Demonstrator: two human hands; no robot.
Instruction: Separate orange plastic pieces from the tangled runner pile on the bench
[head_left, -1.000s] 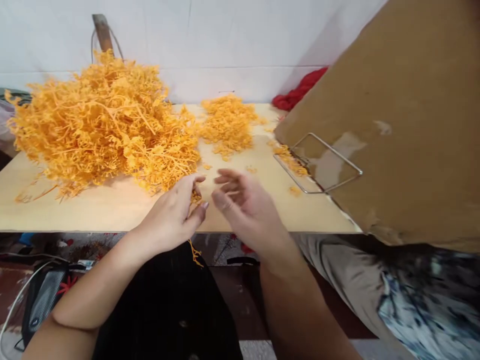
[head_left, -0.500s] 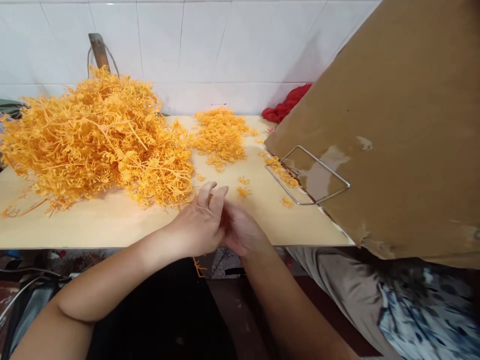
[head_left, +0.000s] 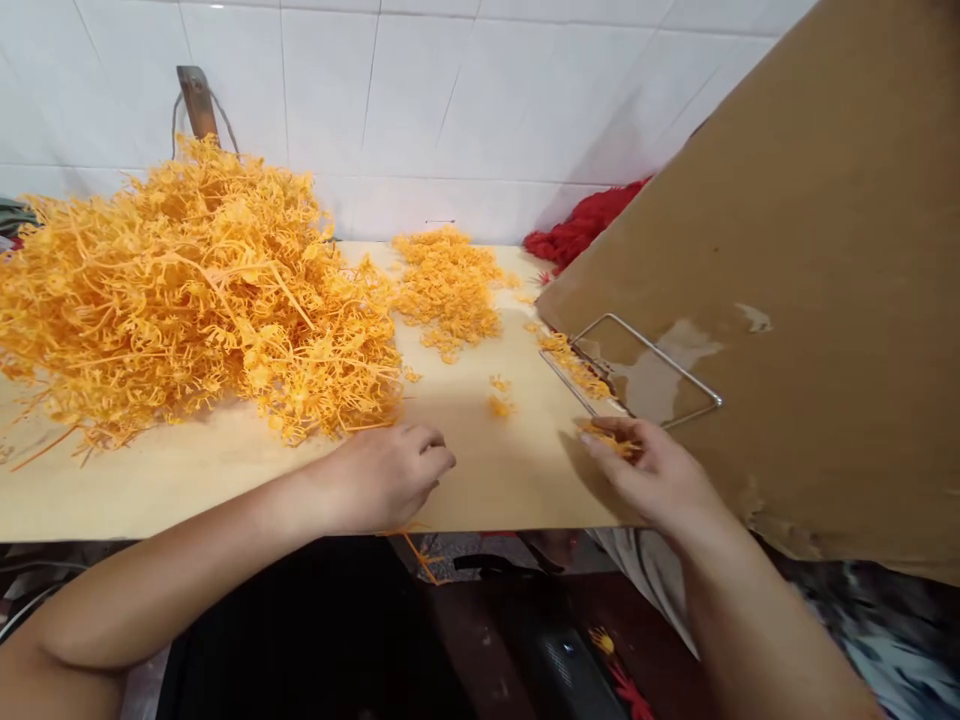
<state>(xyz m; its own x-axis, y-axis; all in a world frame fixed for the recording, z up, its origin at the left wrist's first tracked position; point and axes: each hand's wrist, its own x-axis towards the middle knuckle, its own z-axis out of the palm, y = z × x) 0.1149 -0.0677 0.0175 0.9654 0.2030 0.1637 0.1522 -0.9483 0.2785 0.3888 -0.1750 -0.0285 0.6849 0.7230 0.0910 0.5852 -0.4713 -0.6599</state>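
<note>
My left hand [head_left: 397, 470] is curled closed above the front edge of the table, just in front of a large heap of orange plastic flower-like sprigs [head_left: 225, 300]. Whatever its fingers hold, if anything, is hidden from me. My right hand [head_left: 660, 470] is near the cardboard, pinching orange spidery plastic pieces [head_left: 611, 440] between thumb and fingers. Beside those fingertips a bent metal wire frame [head_left: 660, 355] leans against the cardboard. More loose orange pieces [head_left: 574, 365] lie along the cardboard's lower edge.
A big brown cardboard sheet [head_left: 810, 280] slants across the right side. A smaller orange pile [head_left: 450, 290] lies at mid-table [head_left: 465, 400], with a few stray bits in front. Red plastic pieces [head_left: 585, 225] sit by the tiled wall [head_left: 420, 90]. Orange stems [head_left: 424, 560] hang below the table edge.
My hands were together at mid-table; now they are apart. My right hand has moved right to the wire frame with orange pieces in it. The view has shifted slightly.
</note>
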